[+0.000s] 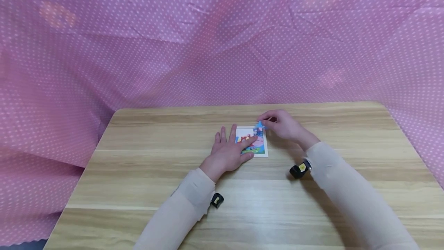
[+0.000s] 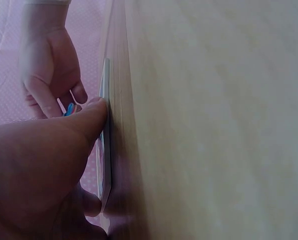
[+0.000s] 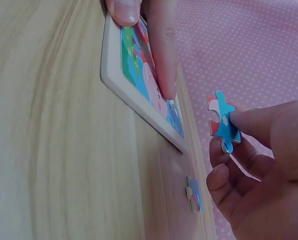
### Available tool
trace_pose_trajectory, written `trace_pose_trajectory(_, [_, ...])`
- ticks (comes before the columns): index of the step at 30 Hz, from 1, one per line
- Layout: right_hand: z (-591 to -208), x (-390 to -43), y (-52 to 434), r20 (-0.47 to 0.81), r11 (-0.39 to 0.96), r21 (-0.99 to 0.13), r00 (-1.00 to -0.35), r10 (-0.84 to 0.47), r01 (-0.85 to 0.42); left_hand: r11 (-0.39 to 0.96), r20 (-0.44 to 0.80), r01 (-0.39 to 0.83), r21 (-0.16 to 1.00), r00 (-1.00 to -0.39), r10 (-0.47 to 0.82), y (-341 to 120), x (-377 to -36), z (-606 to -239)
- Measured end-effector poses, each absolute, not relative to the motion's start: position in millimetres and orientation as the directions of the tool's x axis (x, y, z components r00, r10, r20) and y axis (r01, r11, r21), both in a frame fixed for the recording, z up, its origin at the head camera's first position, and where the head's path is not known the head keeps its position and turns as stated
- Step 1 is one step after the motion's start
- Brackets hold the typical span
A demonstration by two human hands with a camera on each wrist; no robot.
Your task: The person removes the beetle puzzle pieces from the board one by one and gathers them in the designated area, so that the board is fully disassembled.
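Note:
A white-framed jigsaw puzzle (image 1: 265,149) with a colourful cartoon picture lies flat on the wooden table. My left hand (image 1: 227,153) rests over its left part, fingers spread and straight; the index finger and thumb reach across the picture. Beyond the board's far right corner, my right hand (image 1: 282,124) pinches a blue puzzle piece (image 3: 225,122) with some red and white on it between thumb and fingers. The right wrist view shows that piece held up off the table. In the left wrist view, the left thumb (image 2: 96,112) lies at the board's edge.
Another puzzle piece (image 3: 194,194) lies on the table by the board, below the right hand in the right wrist view. A pink polka-dot cloth (image 1: 222,49) hangs behind the table (image 1: 138,173). Black wrist cameras (image 1: 299,170) sit at both cuffs.

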State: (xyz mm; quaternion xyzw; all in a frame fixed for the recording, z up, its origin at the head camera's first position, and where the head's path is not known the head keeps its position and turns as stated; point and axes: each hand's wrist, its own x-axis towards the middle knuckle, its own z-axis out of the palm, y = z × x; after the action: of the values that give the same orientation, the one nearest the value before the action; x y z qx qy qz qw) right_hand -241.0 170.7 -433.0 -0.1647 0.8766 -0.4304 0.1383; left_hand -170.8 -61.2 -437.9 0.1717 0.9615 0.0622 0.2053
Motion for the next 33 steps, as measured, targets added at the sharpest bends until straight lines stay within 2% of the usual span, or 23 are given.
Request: trace_pose_trajectory(33, [-424, -237, 211, -0.050, 0.631, -0.750, -0.934, -0.355, -0.200, 0.935, -0.371, 0.293, 0.199, -0.861, 0.349, -61, -169, -436])
